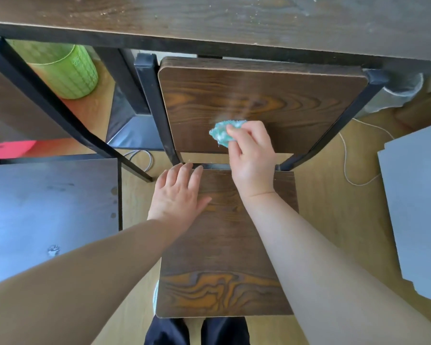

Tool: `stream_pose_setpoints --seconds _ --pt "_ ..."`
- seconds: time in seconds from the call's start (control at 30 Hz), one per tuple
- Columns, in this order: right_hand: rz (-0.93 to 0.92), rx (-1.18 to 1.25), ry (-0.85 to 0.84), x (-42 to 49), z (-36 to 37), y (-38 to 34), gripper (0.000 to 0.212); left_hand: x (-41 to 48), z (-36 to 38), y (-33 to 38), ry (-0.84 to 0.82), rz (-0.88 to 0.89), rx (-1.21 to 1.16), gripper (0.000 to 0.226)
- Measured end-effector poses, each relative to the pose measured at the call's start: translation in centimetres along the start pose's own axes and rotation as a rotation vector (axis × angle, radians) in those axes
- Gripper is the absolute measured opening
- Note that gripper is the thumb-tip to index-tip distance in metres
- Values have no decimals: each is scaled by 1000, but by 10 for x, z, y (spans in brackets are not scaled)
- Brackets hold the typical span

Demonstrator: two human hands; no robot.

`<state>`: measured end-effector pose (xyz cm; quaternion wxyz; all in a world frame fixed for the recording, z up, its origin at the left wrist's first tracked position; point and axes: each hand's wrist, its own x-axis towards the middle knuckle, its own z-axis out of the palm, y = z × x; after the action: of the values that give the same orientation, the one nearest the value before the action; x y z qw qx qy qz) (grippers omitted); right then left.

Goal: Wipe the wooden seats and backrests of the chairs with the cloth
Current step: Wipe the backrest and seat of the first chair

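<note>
At the far left, a neighbouring chair's seat (47, 207) is seen under glare, and a green ribbed bin (67, 70) stands on the floor beyond it. The left hand (178, 192) is laid flat on the rear left corner of the wooden seat (224, 245), its fingers straight, close together and holding nothing. A bunched teal-and-white cloth (223, 133) is pressed against the lower middle of the wooden backrest (259, 95), protruding from the fingertips on the left side of the right hand (251, 155). The cloth is pinched by that hand's curled fingers and thumb. The backrest's top is tucked under the edge of the crumb-strewn counter (209, 16). Further right, a white cord (346, 158) lies on the floor beside a grey panel (418, 207).
</note>
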<state>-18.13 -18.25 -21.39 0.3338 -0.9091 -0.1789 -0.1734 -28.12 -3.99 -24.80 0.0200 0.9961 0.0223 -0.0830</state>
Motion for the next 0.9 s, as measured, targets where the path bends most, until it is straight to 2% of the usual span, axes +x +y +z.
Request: stream_pose_setpoints --seconds 0.43,0.5,0.73,0.9 --pt "138 -112 -164 -31 3 -14 25 -16 -17 -35 14 -4 13 74" --pt "162 -81 -108 -29 -4 -20 23 -17 -23 -38 21 5 23 74" --pt "195 9 279 4 -60 -35 19 -20 -40 -46 47 42 34 74" --pt "203 16 402 40 -63 -40 19 -17 -44 -56 43 54 50 75"
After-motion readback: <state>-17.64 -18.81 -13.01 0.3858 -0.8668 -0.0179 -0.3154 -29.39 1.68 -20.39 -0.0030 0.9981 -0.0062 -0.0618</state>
